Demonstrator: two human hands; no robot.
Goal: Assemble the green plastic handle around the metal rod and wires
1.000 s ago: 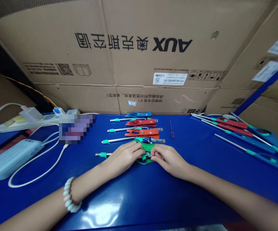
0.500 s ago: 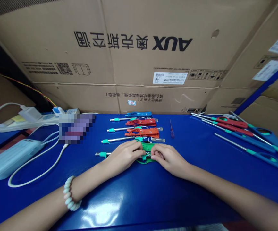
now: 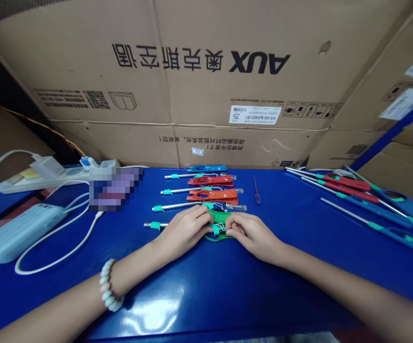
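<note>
A stick lighter with its casing opened lies in front of me: green casing (image 3: pixel 218 217), teal trigger part (image 3: pixel 216 229) and thin white wires. Its metal tube (image 3: pixel 149 225) sticks out beyond my left hand (image 3: pixel 190 226), whose fingers are closed on the lighter at the trigger end. At the other end, my right hand (image 3: pixel 251 233) is pinched over the white wires. Its fingertips hide exactly what they grip. Behind it lie other opened stick lighters: an orange casing (image 3: pixel 213 196), a red casing (image 3: pixel 211 180) and a blue casing (image 3: pixel 208 168).
A purple screwdriver (image 3: pixel 256 196) lies right of the row. Several assembled stick lighters (image 3: pixel 392 233) are piled at the right. A light-blue power bank (image 3: pixel 20 233), white cables and a power strip (image 3: pixel 70 172) occupy the left. A cardboard box (image 3: pixel 199 95) walls off the back.
The camera view has shifted slightly. Both hands stay at the green lighter, the right fingertips moving only a little at the wires.
</note>
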